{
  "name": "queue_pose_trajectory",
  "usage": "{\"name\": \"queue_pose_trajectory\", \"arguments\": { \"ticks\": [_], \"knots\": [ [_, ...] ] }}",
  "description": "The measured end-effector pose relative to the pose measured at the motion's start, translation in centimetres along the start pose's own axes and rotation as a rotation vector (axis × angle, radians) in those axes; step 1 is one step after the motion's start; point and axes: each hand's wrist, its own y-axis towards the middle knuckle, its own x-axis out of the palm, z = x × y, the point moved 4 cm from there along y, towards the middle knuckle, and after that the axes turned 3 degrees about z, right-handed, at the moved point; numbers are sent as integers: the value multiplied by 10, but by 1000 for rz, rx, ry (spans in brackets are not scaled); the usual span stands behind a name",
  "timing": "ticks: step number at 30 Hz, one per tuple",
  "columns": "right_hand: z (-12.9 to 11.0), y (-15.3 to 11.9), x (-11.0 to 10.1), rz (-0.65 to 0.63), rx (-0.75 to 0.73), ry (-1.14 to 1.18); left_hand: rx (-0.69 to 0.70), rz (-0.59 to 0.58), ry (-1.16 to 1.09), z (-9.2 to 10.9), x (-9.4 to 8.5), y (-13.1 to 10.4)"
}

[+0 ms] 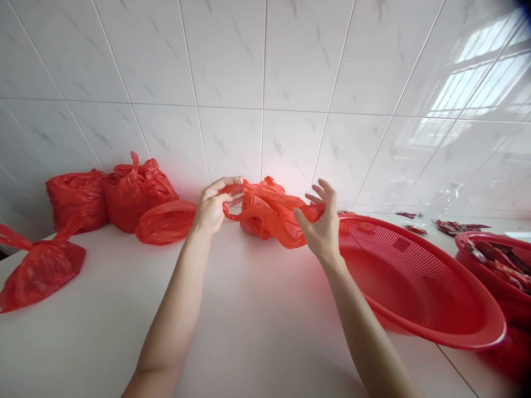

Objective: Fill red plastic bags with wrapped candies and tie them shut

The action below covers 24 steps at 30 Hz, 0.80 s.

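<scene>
A crumpled red plastic bag [276, 207] is stretched between my two hands above the white table, near the tiled wall. My left hand [215, 204] has its fingers closed on the bag's left end, at a handle loop. On the other side, my right hand [323, 221] has its fingers spread, with the bag's right end lying against the thumb and palm. Behind and under the bag, part of another red bundle [251, 226] shows; most of it is hidden.
Filled red bags [136, 193] stand at the back left, with a tied one [45, 271] nearer the left edge. A red perforated basket [431, 331] is right of my right hand. Beyond it stands a second basket [462, 240] holding wrapped packets.
</scene>
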Motion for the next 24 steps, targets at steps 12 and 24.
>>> {"name": "queue_pose_trajectory", "arguments": {
  "ticks": [12,24],
  "knots": [
    [37,-9,24,-238,294,-116,31,42,268,-12,17,-6],
    [7,4,2,-86,340,234,219,-20,912,-18,33,-17]
  ]
}}
